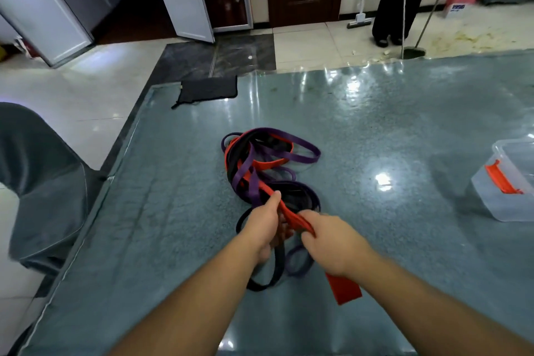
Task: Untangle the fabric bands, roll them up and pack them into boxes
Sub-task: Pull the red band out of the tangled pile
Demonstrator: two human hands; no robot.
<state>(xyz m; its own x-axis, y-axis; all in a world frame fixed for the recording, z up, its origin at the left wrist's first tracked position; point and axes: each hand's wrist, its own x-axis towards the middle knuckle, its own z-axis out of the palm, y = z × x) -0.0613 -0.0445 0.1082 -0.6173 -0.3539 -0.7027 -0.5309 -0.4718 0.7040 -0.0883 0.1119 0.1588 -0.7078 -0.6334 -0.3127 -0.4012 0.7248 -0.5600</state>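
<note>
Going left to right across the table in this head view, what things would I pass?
Black pouch at the far left corner → tangle of bands in the middle, with the left hand and right hand both gripping the red band → clear box with an orange latch at the right edge.

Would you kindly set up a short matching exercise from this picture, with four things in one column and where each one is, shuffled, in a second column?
Things:
1. red band
2. clear plastic box
3. black pouch
4. tangle of bands

Places:
A. at the far left corner of the table
B. at the right edge of the table, with an orange latch facing the camera
C. gripped by both the left hand and the right hand
D. heaped at the middle of the table, just beyond the hands

Pairs: 1-C, 2-B, 3-A, 4-D
</note>
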